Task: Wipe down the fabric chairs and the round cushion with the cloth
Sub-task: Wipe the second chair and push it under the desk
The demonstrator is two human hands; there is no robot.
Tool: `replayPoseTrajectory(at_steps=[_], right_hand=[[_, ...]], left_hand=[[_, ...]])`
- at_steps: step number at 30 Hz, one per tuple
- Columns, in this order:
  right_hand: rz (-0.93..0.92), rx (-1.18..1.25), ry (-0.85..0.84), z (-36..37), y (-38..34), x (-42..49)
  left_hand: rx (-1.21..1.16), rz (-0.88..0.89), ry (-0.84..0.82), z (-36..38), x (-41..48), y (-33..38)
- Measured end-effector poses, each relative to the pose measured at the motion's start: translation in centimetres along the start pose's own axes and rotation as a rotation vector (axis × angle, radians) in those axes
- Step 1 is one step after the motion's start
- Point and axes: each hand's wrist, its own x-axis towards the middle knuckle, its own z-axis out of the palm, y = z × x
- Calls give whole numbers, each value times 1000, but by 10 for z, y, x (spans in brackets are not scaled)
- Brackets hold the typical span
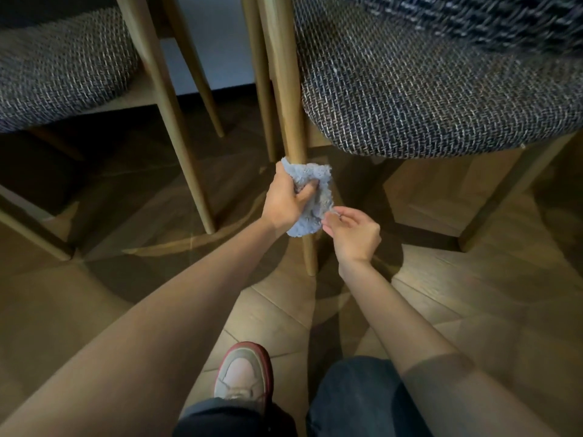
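Cloth (310, 197) clenched in left hand (285, 200).

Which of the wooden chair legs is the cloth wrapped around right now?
The front leg of the right-hand chair, at frame centre: the left hand holds the blue cloth round it; the other legs are bare.

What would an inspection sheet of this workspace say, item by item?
Surface: brown wooden herringbone floor, partly in shadow.
Job's things: light blue fluffy cloth wrapped around the pale wooden chair leg; left grey woven fabric chair seat; right grey woven fabric chair seat; round cushion not identified.
Clutter: nothing seen.
Hands: left hand grips the cloth against the leg; right hand pinches the cloth's lower edge.
Cables: nothing seen.
Surroundings: the person's pink and red shoe and dark trousers.
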Motion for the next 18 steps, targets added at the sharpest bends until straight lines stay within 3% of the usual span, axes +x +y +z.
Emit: replayPoseTrajectory(at_steps=[5,10,18], right_hand=[[30,-64,0,-2,31,15],[21,-240,-194,-6,64,30],[232,-252,-135,-18,106,48]], left_hand=[[-7,-52,-84,18,-4,-36],[14,-164,-199,38,-11,-72],[-39,-330,-254,68,-27,-109]])
